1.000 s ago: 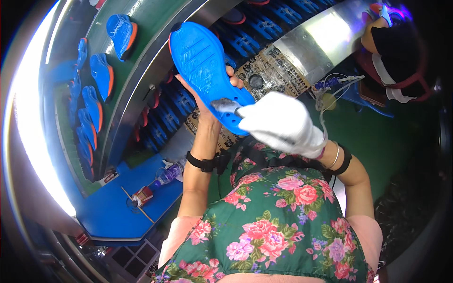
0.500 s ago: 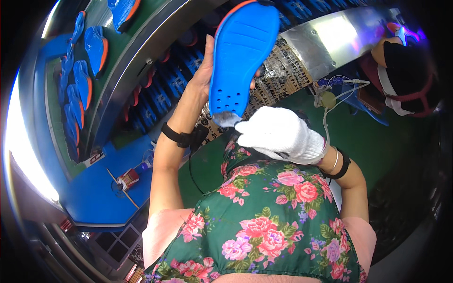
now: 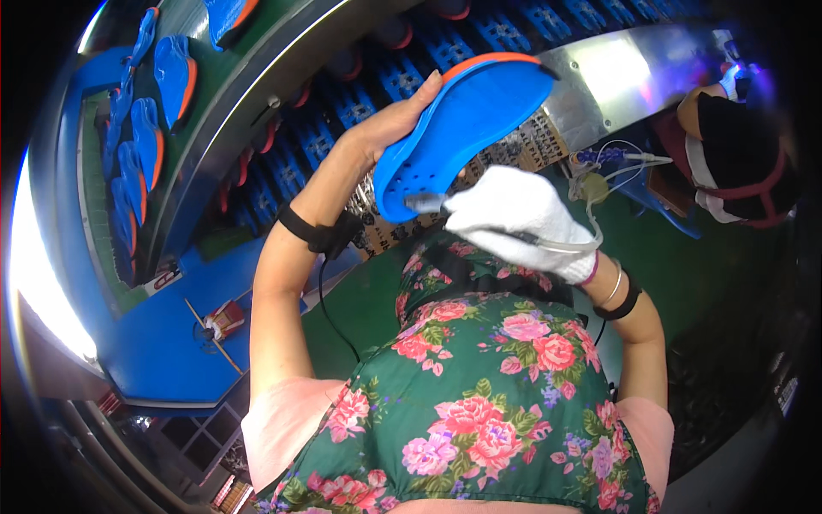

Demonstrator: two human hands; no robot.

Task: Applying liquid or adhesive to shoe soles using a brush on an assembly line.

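Observation:
My bare left hand (image 3: 390,130) grips a blue insole (image 3: 471,116) with an orange edge by its left side, holding it up tilted over the conveyor. Small holes dot the insole's lower end. In a white knit glove, my right hand (image 3: 518,218) is closed round a brush (image 3: 424,203) with greyish bristles. The bristles lie against the lower end of the insole, below the holes. A clear thin tube (image 3: 569,247) runs along the glove; the brush handle is mostly hidden by my fingers.
Behind my left hand stretches a conveyor with rows of blue holders (image 3: 355,107). More blue insoles (image 3: 174,81) sit on a green belt at the left. A blue table (image 3: 171,343) bears a small red box (image 3: 224,319). Another person (image 3: 736,154) works at the far right.
The insole has come lower and turned, its far end swinging to the right. My left hand now grips its side with the thumb on top. The brush has stayed at the lower end.

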